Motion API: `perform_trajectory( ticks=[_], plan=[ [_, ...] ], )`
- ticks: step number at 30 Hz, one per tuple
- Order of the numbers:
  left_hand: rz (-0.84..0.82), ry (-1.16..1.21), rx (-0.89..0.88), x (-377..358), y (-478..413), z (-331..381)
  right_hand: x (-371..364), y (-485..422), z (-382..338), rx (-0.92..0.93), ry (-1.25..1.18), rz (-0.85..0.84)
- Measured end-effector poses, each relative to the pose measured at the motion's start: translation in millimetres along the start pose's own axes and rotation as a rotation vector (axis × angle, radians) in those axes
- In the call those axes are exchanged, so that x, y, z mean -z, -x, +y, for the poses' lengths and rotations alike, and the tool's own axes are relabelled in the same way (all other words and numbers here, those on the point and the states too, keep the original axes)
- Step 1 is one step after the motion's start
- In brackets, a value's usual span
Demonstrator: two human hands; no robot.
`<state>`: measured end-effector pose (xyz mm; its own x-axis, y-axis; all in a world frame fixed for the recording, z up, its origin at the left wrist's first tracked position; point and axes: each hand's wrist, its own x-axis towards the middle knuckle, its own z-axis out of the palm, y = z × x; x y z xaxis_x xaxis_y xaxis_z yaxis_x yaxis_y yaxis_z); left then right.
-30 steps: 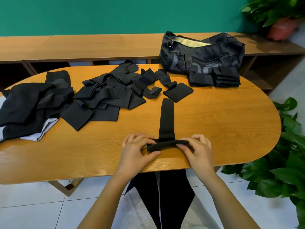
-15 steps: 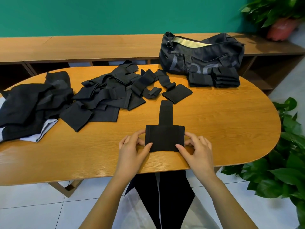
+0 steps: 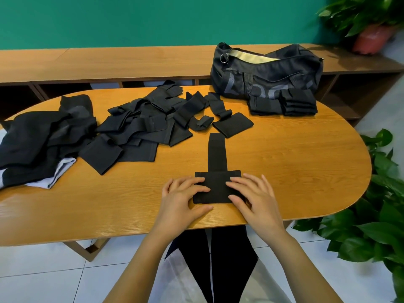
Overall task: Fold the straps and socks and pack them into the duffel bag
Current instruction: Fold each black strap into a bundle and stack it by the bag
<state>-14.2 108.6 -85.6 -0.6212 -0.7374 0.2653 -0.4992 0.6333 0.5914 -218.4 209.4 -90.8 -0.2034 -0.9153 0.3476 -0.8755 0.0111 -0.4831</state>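
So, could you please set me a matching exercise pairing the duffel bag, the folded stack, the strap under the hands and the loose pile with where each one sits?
1 duffel bag
2 folded stack
3 strap
4 loose pile

A under the left hand and right hand, near edge
B far right, top open
C directly in front of the bag
D left of centre on the table

Pairs: 1-B, 2-C, 3-A, 4-D

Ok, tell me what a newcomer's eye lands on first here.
The left hand and right hand press flat on a black strap at the near table edge. Beyond, leftward, sprawls a pile of black straps and socks; the open duffel bag stands far right, a folded stack before it.
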Motion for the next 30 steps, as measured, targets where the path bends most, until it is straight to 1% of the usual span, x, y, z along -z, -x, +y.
perform_trajectory(
  ticks=[3, 9, 14, 16, 19, 22, 25, 30],
  plan=[
    [0.011, 0.0, 0.01, -1, 0, 0, -2, 0, 2, 0.032, 0.051, -0.067],
    [0.036, 0.002, 0.032, -1, -1, 4, -1, -3, 1, -0.011, 0.051, -0.085],
    [0.046, -0.001, 0.069, -2, -7, 7, 0, -15, -4, 0.038, 0.161, -0.071],
    [0.056, 0.008, 0.102, -2, -12, 9, -2, -20, -7, 0.028, 0.133, -0.07],
    [0.092, 0.038, 0.145, -5, -16, 12, -6, -21, -8, -0.026, 0.021, -0.049],
    [0.138, 0.077, 0.153, -9, -15, 9, -7, -20, -6, -0.059, -0.054, -0.023],
    [0.127, 0.057, 0.149, -11, -15, 8, -7, -21, -4, -0.069, -0.124, -0.007],
    [0.086, -0.039, 0.106, -11, -16, 9, -5, -25, -5, -0.088, -0.18, -0.026]
  ],
)
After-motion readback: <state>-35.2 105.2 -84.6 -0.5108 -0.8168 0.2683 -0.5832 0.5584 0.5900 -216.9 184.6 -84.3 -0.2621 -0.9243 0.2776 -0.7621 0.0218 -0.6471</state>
